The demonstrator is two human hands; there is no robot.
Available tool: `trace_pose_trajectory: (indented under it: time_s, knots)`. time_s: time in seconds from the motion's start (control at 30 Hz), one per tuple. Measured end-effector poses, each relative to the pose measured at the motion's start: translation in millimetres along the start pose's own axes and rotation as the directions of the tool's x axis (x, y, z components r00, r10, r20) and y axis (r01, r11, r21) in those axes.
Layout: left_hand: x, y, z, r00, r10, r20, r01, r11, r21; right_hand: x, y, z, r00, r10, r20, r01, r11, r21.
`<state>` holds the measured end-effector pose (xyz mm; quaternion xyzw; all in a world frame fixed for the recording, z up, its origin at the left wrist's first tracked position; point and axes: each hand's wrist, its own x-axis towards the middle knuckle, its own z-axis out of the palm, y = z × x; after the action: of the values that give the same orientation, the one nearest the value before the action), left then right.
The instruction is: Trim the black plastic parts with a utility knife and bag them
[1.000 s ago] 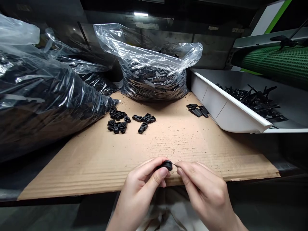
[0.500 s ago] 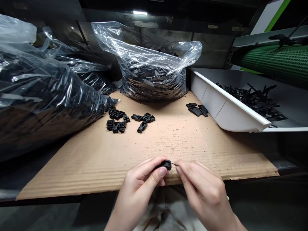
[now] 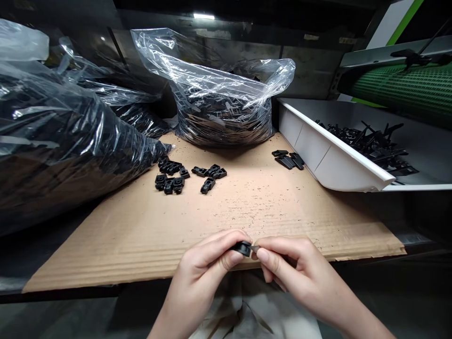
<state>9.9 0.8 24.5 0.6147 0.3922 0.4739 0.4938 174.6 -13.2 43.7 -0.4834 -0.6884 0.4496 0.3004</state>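
Between the thumb and fingers of my left hand (image 3: pixel 208 261) is a small black plastic part (image 3: pixel 242 248) with a rounded, grooved end. My right hand (image 3: pixel 289 261) pinches a small pointed metal blade (image 3: pixel 254 248); most of it is hidden by the fingers. The blade's tip meets the right end of the black part. Both hands are at the front edge of the cardboard sheet (image 3: pixel 134 245). Farther back lie a cluster of similar black parts (image 3: pixel 170 175) and a smaller group of them (image 3: pixel 211 175).
Clear plastic bags of black parts stand at the back (image 3: pixel 226 108) and left (image 3: pixel 70 136). Several flat black pieces (image 3: pixel 287 160) lie beside a white tray (image 3: pixel 332 146) holding more black pieces. A green mesh roll (image 3: pixel 399 87) is at upper right. Dark shavings dot the cardboard.
My right hand has turned, so its wrist sits farther right and more of the blade shows. The blade has come up against the black part. The view has shifted slightly.
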Motion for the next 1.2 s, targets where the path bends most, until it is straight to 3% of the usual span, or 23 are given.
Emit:
trace_pose_trajectory:
  time_s: [0.17, 0.33, 0.5, 0.6, 0.73, 0.8, 0.87, 0.93, 1.0, 1.03, 1.07, 1.1, 1.17, 1.2]
  knots:
    - [-0.5, 0.9, 0.9, 1.0, 0.004, 0.003, -0.004, 1.0, -0.002, -3.0, -0.1, 3.9, 1.0, -0.016, 0.006, 0.016, 0.999, 0.05]
    - [-3.0, -1.2, 0.7, 1.0, 0.012, 0.008, -0.012, 1.0, -0.001, -4.1, 0.8, 2.6, 0.996, -0.064, -0.064, 0.062, 0.997, -0.039]
    - [-4.1, -3.2, -1.1, 1.0, 0.026, -0.008, -0.025, 0.999, 0.025, -3.3, 1.5, 2.3, 1.0, -0.022, -0.005, 0.022, 1.0, 0.021]
    - [-3.9, -4.3, -2.9, 0.997, 0.066, 0.032, -0.067, 0.997, 0.03, 0.0, 9.3, 0.5, 0.99, 0.079, 0.113, -0.102, 0.97, 0.22]
    - [-4.4, -6.8, -4.4, 0.996, 0.065, 0.056, -0.069, 0.995, 0.077, 4.2, 19.5, -6.2, 0.895, 0.116, 0.431, -0.369, 0.735, 0.569]
    - [-4.7, -7.5, -3.9, 0.999, 0.029, 0.029, -0.032, 0.994, 0.106, 3.3, 18.9, -9.6, 0.827, 0.066, 0.559, -0.465, 0.639, 0.613]
    - [-4.6, -6.8, -2.6, 1.0, -0.014, -0.008, 0.014, 0.994, 0.105, -0.1, 15.3, -10.9, 0.814, 0.062, 0.578, -0.483, 0.625, 0.613]
    - [-4.2, -4.9, -1.0, 0.996, -0.075, -0.046, 0.077, 0.995, 0.057, -5.1, 12.3, -7.8, 0.886, 0.096, 0.454, -0.389, 0.688, 0.613]
    - [-3.5, -2.6, 0.7, 0.983, -0.168, -0.074, 0.165, 0.986, -0.036, -10.1, 13.0, 1.4, 0.98, 0.106, 0.171, -0.183, 0.822, 0.539]
    - [-3.1, -1.6, 1.6, 0.974, -0.214, -0.078, 0.206, 0.974, -0.09, -12.0, 15.2, 7.9, 0.998, 0.054, -0.021, -0.039, 0.901, 0.433]
    - [-2.6, -0.8, 2.6, 0.964, -0.253, -0.08, 0.241, 0.961, -0.139, -13.2, 18.2, 15.1, 0.976, -0.052, -0.21, 0.11, 0.955, 0.274]
    - [-2.0, -0.3, 3.5, 0.955, -0.284, -0.083, 0.266, 0.948, -0.178, -13.6, 21.8, 22.3, 0.914, -0.192, -0.358, 0.237, 0.968, 0.084]
    - [-0.8, -0.3, 5.4, 0.946, -0.307, -0.101, 0.279, 0.935, -0.22, -11.9, 28.7, 34.3, 0.773, -0.439, -0.458, 0.378, 0.899, -0.223]
    - [-0.2, -0.7, 6.2, 0.945, -0.306, -0.114, 0.275, 0.934, -0.226, -10.3, 31.3, 38.2, 0.737, -0.51, -0.443, 0.41, 0.859, -0.307]
